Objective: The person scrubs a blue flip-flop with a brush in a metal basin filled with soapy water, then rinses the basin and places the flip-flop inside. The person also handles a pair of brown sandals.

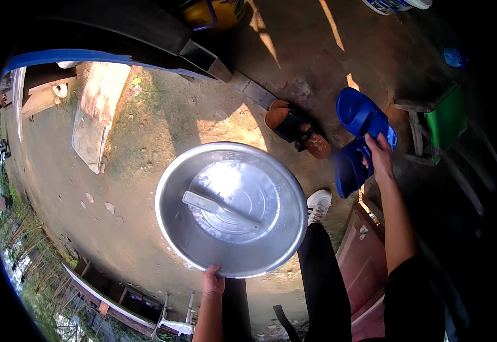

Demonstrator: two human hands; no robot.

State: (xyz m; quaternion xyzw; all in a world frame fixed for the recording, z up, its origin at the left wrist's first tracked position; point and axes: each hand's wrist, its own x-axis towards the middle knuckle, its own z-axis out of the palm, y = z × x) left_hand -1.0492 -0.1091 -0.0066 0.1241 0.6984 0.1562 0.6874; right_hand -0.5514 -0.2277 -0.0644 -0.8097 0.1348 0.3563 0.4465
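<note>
My left hand (213, 281) grips the near rim of a wide metal basin (248, 256), which hangs in front of my legs. Inside the basin lies a long-handled scrub brush (205, 202), pale at its head end. Out to the right, my right hand (379, 156) holds a pair of blue plastic slide sandals (364, 112) by their edges, one above the other. Beyond them on the ground rests a pair of dark-strapped sandals (296, 129) with brown soles, close to the sandals I hold but apart from my fingers.
A green stool (447, 119) with wooden legs stands at the right. A reddish wooden panel (361, 265) is beside my right leg. A wooden board (99, 107) lies on the dirt ground at left. A metal sill (255, 90) marks a doorway. White plastic bucket (391, 5) sits at the top.
</note>
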